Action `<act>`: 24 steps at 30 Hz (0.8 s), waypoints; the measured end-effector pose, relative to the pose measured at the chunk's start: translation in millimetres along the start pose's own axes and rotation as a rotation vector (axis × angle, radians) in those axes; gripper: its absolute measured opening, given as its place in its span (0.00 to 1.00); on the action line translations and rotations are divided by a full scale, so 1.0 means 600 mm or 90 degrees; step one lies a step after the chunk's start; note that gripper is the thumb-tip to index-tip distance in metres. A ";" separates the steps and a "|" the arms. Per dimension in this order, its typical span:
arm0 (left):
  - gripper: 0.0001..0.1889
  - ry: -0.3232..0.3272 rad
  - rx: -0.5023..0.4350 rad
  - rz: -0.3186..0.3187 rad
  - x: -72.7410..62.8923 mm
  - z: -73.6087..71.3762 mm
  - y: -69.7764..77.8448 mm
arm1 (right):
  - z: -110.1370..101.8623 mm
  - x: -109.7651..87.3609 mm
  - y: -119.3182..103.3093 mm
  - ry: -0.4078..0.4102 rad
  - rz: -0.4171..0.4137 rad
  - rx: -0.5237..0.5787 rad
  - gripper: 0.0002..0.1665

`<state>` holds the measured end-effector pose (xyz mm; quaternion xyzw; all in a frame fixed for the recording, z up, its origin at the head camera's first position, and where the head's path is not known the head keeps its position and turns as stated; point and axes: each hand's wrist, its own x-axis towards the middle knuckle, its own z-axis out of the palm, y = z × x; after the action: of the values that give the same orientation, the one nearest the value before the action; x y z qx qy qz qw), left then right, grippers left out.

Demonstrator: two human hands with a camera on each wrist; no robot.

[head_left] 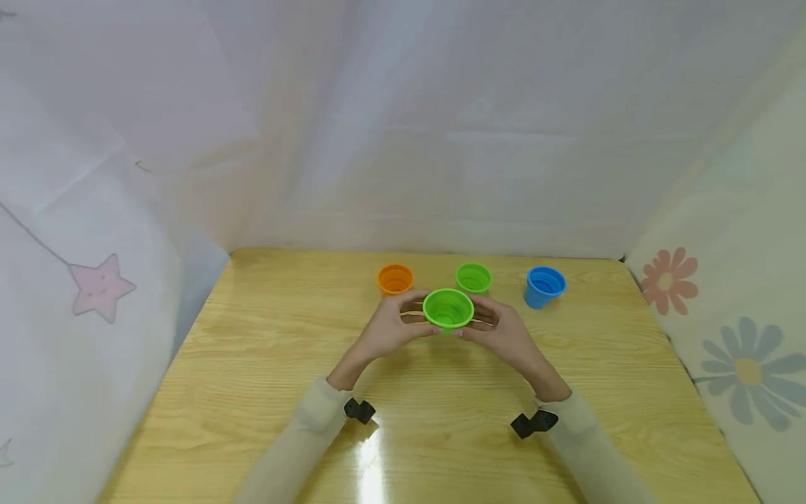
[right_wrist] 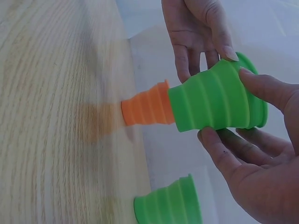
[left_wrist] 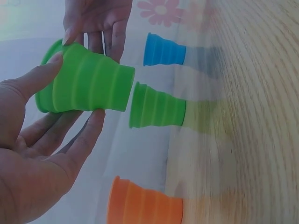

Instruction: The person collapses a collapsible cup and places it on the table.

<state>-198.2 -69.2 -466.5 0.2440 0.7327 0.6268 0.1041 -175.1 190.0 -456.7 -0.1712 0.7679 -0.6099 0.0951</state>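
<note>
A green collapsible cup (head_left: 448, 309), ribbed and wider at the rim, is held off the table between both hands. My left hand (head_left: 392, 326) grips its left side, thumb near the rim and fingers around the wall. On the other side my right hand (head_left: 502, 332) grips it the same way, as the right wrist view shows with the green cup (right_wrist: 217, 95). Behind it on the table stand an orange cup (head_left: 395, 278), a second green cup (head_left: 474, 278) and a blue cup (head_left: 545, 285), all upright.
The wooden table (head_left: 264, 364) has a far edge against a pale cloth backdrop (head_left: 403, 140). More cloth hangs at both sides, printed with a pink star (head_left: 102, 288) and flowers (head_left: 749, 372). Each sleeve carries a small black device (head_left: 359, 411) at the wrist.
</note>
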 end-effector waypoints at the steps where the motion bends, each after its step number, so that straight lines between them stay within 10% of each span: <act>1: 0.32 0.000 0.002 0.000 0.000 0.001 0.000 | -0.001 -0.001 -0.001 -0.001 -0.001 0.001 0.38; 24: 0.29 -0.005 0.003 -0.096 -0.031 0.001 -0.013 | 0.015 -0.016 0.007 -0.019 0.050 0.006 0.44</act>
<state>-184.1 -78.5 -477.2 0.1908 0.7499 0.6147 0.1530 -163.8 186.1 -463.4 -0.1495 0.7696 -0.6068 0.1311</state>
